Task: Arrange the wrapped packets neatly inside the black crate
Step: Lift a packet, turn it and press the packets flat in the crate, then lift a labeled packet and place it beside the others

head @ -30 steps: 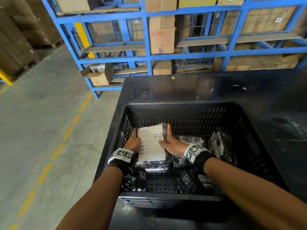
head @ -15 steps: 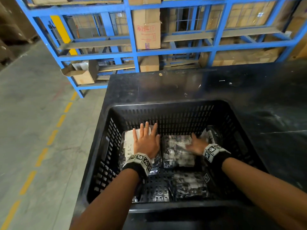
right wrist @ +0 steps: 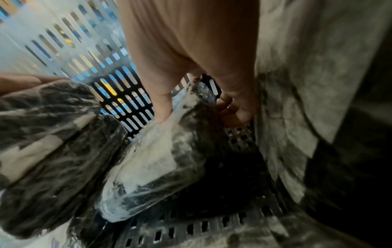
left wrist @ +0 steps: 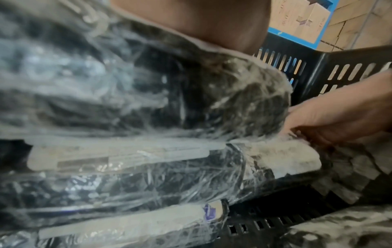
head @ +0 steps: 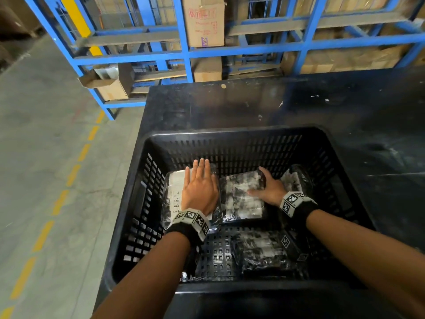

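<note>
Black crate [head: 230, 137] floor lay bare at 6 o'clock. I pressed my flat left hand [head: 199, 188] on the labelled packet [head: 174, 194]; my right hand [head: 269, 187] gripped the clear-wrapped packet [head: 241, 199] beside it.

Bare forearms — black wristbands [head: 301, 209], each with white square-patterned marker tags [head: 192, 218].

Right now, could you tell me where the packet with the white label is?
Head view: the white-labelled packet lies far-left in the black crate, under the left hand.
</note>
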